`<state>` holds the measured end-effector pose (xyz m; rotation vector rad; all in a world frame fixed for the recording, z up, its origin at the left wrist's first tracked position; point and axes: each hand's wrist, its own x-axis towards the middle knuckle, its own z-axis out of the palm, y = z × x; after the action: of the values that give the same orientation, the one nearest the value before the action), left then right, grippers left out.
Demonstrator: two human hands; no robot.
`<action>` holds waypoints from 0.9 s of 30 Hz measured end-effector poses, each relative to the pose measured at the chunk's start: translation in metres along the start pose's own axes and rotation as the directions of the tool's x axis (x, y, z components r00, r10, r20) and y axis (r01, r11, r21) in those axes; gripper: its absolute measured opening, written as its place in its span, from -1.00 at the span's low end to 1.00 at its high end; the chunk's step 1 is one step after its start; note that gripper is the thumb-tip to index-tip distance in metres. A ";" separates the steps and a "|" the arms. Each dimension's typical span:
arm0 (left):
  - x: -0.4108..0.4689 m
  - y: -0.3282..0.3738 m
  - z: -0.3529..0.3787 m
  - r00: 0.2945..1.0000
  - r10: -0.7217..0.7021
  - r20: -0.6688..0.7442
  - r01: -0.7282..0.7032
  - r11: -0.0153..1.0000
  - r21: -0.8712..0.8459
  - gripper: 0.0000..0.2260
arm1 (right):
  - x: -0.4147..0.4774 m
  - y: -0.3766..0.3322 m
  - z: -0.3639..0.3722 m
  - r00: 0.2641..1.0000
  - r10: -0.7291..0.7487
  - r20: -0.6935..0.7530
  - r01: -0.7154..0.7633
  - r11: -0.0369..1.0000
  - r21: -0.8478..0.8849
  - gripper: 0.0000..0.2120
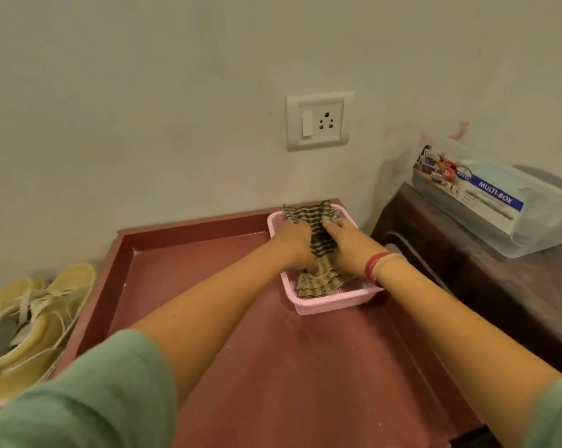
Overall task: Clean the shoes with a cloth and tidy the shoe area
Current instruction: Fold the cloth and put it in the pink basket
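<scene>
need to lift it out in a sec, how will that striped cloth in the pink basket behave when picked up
The cloth looks floppy: it bunches and folds under both hands. It will probably droop and trail when lifted. It seems light, and the basket may shift if the cloth snags.

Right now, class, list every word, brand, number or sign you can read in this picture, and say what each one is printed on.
"MULTI-BOX": white letters on the blue band of the label on the clear plastic storage box.
"JOYO": small brand mark on the same label, only just legible.
"3": seemingly in a red circle on that label; the rest is too blurred.
Fine print below the blue band: too small to read.
Wall socket plate, pink basket, yellow shoes: no text visible.
</scene>
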<state>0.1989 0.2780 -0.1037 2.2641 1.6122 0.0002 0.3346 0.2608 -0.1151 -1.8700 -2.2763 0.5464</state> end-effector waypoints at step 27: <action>-0.276 -0.018 -0.030 0.973 0.044 -0.228 -0.108 0.955 -0.275 -0.51 | -0.182 -0.070 -0.041 0.958 -0.039 -0.285 0.144 0.922 0.359 -0.79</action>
<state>0.0799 0.0392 -0.0237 2.1558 1.5119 0.4897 0.3233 0.0806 -0.0304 -1.5362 -1.9090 0.6169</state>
